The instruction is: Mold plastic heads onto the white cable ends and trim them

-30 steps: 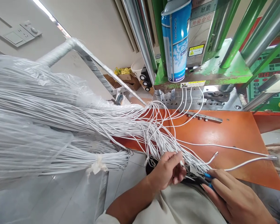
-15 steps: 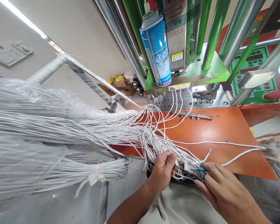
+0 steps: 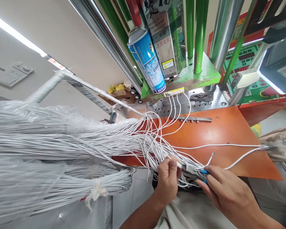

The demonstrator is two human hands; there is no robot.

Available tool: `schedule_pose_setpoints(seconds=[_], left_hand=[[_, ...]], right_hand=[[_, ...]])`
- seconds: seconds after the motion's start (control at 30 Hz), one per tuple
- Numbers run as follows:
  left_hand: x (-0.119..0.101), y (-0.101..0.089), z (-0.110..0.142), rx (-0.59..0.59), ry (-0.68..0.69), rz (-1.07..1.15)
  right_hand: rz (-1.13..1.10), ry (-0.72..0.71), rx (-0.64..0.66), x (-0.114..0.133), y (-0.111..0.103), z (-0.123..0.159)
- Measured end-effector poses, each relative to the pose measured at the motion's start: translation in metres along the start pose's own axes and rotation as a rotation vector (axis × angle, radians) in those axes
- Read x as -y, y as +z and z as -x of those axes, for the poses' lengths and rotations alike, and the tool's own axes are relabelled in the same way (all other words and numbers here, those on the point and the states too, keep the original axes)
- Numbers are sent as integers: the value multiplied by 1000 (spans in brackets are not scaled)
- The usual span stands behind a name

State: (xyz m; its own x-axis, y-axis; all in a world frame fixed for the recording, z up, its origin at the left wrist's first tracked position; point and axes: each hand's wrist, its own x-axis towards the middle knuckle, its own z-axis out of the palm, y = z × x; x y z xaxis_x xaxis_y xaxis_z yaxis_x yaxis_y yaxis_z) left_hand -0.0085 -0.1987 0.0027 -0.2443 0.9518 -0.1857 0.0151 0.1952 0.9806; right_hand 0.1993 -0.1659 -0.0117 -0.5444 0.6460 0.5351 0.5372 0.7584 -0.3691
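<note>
A thick bundle of white cables (image 3: pixel 62 140) runs from the left, partly wrapped in clear plastic, and fans out over the edge of an orange worktable (image 3: pixel 219 133). My left hand (image 3: pixel 168 178) is closed, pinching cable ends near the table's front edge. My right hand (image 3: pixel 225 194) is closed round a blue-handled tool (image 3: pixel 203 173), whose tip meets the cable ends beside my left thumb. Several cables (image 3: pixel 178 108) lead up into the metal mould block (image 3: pixel 200 98) of the green machine.
A blue spray can (image 3: pixel 146 63) stands on the green machine's platen (image 3: pixel 200 76). A green control panel (image 3: pixel 243 63) is at right. Cardboard boxes (image 3: pixel 119 92) sit on the floor behind. A tied cable bundle (image 3: pixel 97 187) hangs low left. Cloth (image 3: pixel 276 146) lies at the right edge.
The view has tilted upward and shifted, so the machine appears higher and closer. Both hands stay at the cable ends, shifting slightly left, the left hand turning more upright.
</note>
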Motion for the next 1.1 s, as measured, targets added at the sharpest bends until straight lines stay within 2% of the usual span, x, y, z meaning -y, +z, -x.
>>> schedule_pose_setpoints(seconds=[0.07,0.17,0.23,0.33,0.5,0.63,0.73,0.83,0.97,1.1], left_hand=[[-2,0,-5,40,-54,24],[-9,-3,-12,185,-154,85],[-12,-3,-15,230,-192,116],[-13,-1,-13,168,-138,71],[-6,4,-9,87,59,-105],[0,7,-10,57,27,-25],[0,10,-13,12,-12,49],[-5,9,-17,67,-65,91],[-13,2,-22,238,-79,94],[-15,-2,-24,258,-36,16]], right_hand=[[24,-18,-3,-4,-2,-4],[34,-51,11,-12,-2,-6],[33,-74,25,-16,-1,-5],[49,-91,29,-19,1,-4],[102,-96,9,-19,6,-2],[34,-79,-11,-17,5,-5],[72,-66,-11,-18,0,-12],[102,-80,10,-22,-4,-19],[64,-111,1,-29,-5,-23],[58,-111,15,-30,-3,-25]])
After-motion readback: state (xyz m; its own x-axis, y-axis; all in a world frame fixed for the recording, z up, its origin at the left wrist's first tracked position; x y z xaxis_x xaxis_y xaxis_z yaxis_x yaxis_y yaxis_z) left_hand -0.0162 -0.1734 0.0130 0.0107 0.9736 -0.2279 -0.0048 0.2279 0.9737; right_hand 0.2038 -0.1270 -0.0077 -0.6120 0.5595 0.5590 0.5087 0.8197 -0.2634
